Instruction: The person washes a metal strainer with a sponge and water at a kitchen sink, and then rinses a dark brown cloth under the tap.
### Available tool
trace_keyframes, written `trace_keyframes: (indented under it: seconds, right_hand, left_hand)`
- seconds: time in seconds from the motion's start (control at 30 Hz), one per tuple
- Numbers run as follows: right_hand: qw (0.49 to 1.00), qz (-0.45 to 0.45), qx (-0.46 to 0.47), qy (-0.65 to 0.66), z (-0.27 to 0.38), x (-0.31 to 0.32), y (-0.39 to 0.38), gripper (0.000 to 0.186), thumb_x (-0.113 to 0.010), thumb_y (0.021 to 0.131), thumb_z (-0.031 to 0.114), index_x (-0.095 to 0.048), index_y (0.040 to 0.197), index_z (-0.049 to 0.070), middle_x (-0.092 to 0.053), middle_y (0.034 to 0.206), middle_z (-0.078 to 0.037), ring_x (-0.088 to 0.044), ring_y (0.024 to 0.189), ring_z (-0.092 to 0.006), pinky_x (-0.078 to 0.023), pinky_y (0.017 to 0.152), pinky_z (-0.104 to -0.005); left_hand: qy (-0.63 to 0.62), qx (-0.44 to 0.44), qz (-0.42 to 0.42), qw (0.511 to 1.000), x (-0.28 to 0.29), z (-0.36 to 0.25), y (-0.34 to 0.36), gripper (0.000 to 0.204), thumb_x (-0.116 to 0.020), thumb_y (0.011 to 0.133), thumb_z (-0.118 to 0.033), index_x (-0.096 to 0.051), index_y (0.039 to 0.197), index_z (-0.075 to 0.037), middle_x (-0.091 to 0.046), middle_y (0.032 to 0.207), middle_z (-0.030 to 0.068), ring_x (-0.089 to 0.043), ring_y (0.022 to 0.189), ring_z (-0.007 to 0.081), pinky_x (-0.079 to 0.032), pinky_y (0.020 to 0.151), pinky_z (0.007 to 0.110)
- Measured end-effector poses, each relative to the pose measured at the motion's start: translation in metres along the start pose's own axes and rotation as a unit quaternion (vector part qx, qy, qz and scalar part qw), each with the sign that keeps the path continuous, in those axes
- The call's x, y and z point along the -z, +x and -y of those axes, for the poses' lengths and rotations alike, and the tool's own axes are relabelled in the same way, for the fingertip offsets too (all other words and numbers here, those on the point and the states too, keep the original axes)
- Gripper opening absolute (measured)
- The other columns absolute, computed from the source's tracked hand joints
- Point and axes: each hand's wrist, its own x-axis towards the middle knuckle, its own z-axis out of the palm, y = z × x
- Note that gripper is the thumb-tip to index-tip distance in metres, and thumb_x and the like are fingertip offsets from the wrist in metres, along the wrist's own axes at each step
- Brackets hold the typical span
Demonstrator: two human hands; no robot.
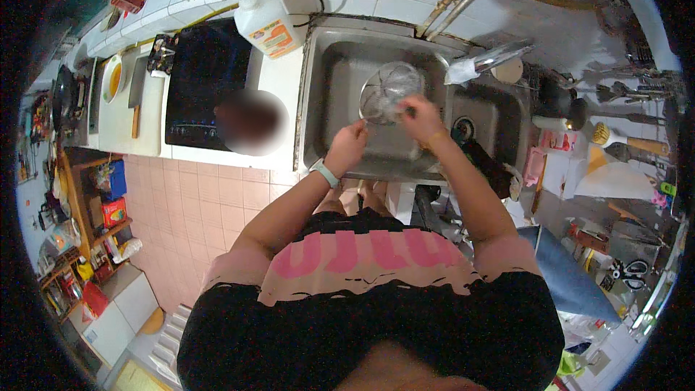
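Observation:
A round wire-mesh strainer (pixel 394 81) is held over the large basin of the steel sink (pixel 329 94). My left hand (pixel 347 148), with a pale band on the wrist, is closed at the strainer's near-left edge, apparently on its handle. At the near-right side of the mesh, my right hand (pixel 421 120) has its fingers curled together against the strainer. Something small and dark shows at those fingertips, too small to name.
Left of the sink stand a white jug (pixel 265 25) and a black cooktop (pixel 203 65). A knife (pixel 136 105) lies beside a bowl (pixel 113 78). The faucet (pixel 496 58) reaches over the divider from the right. Several utensils (pixel 630 94) hang at the far right.

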Motion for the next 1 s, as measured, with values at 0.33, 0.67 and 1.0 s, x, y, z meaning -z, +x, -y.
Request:
trace_keyframes:
  seconds: [0.33,0.67,1.0]
  right_hand:
    - [0.93,-0.345,-0.058,-0.111,-0.072,0.213,-0.021,0.035,-0.064,0.081,0.022,-0.06,0.114,0.009,-0.061,0.11,-0.013,-0.057,0.102,-0.0296,-0.044,0.091,-0.0367]
    - [0.978,-0.186,0.079,-0.051,-0.048,0.098,0.006,0.037,-0.054,0.089,0.022,-0.051,0.121,0.003,-0.052,0.126,-0.017,-0.048,0.117,-0.0355,-0.038,0.097,-0.0378]
    - [0.976,-0.182,-0.002,0.117,-0.085,0.064,0.001,0.025,-0.052,0.091,0.021,-0.064,0.101,0.002,-0.065,0.103,-0.014,-0.063,0.091,-0.0311,-0.048,0.082,-0.0345]
  left_hand:
    - [0.109,-0.042,-0.09,0.989,-0.01,-0.008,0.013,0.028,-0.048,0.089,-0.019,-0.058,0.111,-0.004,-0.062,0.079,0.0212,-0.06,0.074,0.0389,-0.047,0.066,0.047]
    - [0.118,-0.081,-0.14,0.98,-0.03,0.004,0.008,0.031,-0.053,0.084,-0.012,-0.059,0.114,-0.01,-0.065,0.096,0.0153,-0.061,0.084,0.0358,-0.048,0.074,0.045]
    - [0.104,-0.044,-0.135,0.984,-0.036,-0.046,0.015,0.036,-0.051,0.084,-0.012,-0.054,0.119,-0.01,-0.063,0.103,0.0181,-0.06,0.09,0.0367,-0.048,0.077,0.045]
